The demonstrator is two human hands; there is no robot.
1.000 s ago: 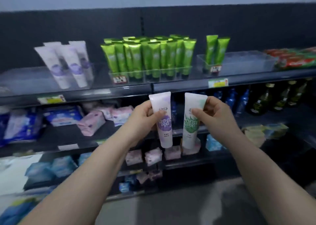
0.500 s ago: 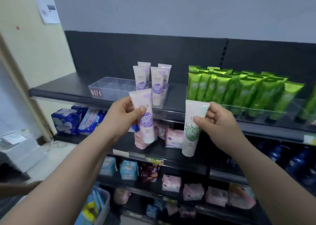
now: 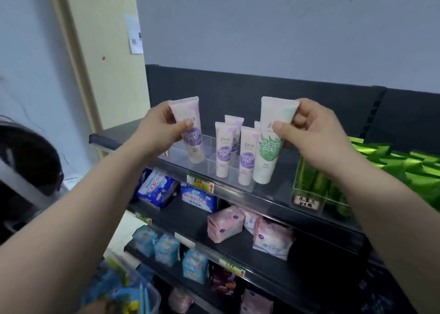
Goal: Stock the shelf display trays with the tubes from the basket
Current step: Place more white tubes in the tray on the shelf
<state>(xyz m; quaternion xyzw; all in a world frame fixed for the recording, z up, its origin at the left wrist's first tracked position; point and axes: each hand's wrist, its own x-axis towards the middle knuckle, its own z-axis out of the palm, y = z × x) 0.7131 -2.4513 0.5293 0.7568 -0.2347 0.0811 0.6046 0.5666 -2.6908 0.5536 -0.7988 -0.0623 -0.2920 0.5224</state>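
Purple tube [image 3: 194, 147]: long axis approx. vertical, cap down, hangs over L compartment of clear tray [image 3: 204, 170], held by L hand [image 3: 154, 127] in a thumb-finger pinch at crimp end. Green tube [image 3: 269, 151]: same attitude, R hand [image 3: 314, 132] pinches top, just beside standing tubes [image 3: 223, 151]. L hand nearer the free slot.

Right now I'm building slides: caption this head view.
Left hand holds a purple tube, right hand a green tube, at the clear tray.

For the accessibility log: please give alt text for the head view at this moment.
A person's left hand holds a purple-label tube and the right hand a green-label tube at a clear tray of purple tubes on the top shelf. Green tubes stand to its right.
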